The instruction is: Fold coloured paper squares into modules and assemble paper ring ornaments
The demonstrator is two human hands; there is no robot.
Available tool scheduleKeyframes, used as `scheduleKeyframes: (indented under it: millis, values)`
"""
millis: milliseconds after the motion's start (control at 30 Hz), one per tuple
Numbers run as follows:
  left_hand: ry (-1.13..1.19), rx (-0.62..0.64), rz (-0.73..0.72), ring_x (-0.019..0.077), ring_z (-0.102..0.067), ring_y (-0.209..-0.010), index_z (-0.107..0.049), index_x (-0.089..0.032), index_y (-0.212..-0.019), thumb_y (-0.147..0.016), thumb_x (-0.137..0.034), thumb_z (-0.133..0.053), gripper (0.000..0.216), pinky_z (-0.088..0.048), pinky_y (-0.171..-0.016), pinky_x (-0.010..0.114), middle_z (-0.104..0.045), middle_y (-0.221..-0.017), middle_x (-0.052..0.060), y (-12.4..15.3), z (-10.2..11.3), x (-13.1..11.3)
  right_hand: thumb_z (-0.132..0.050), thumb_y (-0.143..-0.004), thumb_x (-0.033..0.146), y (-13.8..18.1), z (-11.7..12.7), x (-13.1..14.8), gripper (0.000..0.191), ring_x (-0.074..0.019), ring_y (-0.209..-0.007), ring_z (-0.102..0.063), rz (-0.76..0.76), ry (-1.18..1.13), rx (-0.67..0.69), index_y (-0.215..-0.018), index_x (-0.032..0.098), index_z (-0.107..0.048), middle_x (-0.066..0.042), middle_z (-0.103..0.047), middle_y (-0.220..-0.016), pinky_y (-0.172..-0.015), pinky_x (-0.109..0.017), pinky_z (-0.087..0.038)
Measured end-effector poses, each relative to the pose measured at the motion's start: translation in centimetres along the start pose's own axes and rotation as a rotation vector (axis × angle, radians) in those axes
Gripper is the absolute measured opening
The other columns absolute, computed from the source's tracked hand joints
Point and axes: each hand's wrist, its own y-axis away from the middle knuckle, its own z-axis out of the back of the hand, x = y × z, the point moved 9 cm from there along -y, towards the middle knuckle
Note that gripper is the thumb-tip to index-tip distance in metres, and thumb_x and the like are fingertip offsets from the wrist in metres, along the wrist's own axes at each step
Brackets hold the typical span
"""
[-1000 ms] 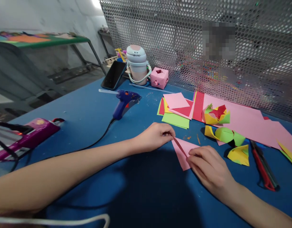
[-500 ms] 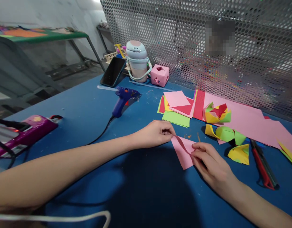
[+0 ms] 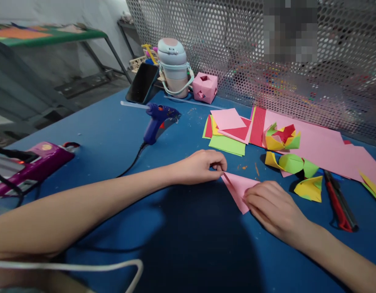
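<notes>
Just right of the frame's centre, a small, thin sheet of pink paper (image 3: 240, 185) is lying doubled over into a roughly triangular shape on the blue desk (image 3: 105, 118). The person's left hand (image 3: 206, 167) is pinching its upper-left corner, the grip closing thumb against curled forefinger. The right hand (image 3: 275, 207) is gripping the paper's right side between thumb and fingers, the fingertips partly covering it.

Above the hands, a loose pile of pink, red, yellow and green paper squares (image 3: 227, 120) is resting on the desk. Right of that pile, a crown-like yellow, green and red folded paper piece (image 3: 273, 144) is sitting on pink sheets. At centre left, a blue plastic glue gun (image 3: 154, 126) is lying on its side; at the far left, a glossy purple power strip (image 3: 50, 156) is holding a black plug.
</notes>
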Motion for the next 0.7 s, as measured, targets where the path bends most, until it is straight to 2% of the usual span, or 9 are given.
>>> scheduleKeyframes:
  millis: [200,500,700]
  values:
    - [0.085,0.073,-0.029,0.0069,-0.049,-0.064,-0.061,-0.013,-0.077,-0.076,-0.012,-0.053,0.009,-0.038,-0.06,0.016,-0.058,-0.074,-0.001,-0.09,0.02,0.16,-0.043,-0.09,0.013,-0.2,0.06,0.56,0.017,-0.0186,-0.081,-0.055,-0.036,-0.003,0.04,-0.094,0.015,-0.06,-0.009,-0.064,-0.083,-0.068,-0.032,-0.039]
    - [0.088,0.063,-0.108,0.0072,-0.049,-0.066,-0.063,-0.012,-0.077,-0.072,-0.004,-0.052,0.014,-0.039,-0.062,0.016,-0.059,-0.074,0.0,-0.04,0.04,-0.09,-0.041,-0.091,0.015,-0.2,-0.22,0.19,0.02,-0.0164,-0.075,-0.054,-0.202,-0.083,0.102,-0.087,0.017,-0.061,-0.006,-0.061,-0.08,-0.066,-0.031,-0.036]
    - [0.085,0.057,-0.129,0.0077,-0.05,-0.067,-0.063,-0.012,-0.077,-0.071,-0.004,-0.052,0.015,-0.039,-0.062,0.016,-0.059,-0.074,0.0,0.06,0.09,-0.12,-0.042,-0.091,0.016,-0.1,-0.61,0.01,0.02,-0.017,-0.076,-0.054,-0.252,-0.121,0.128,-0.086,0.018,-0.062,-0.005,-0.06,-0.079,-0.069,-0.032,-0.037]
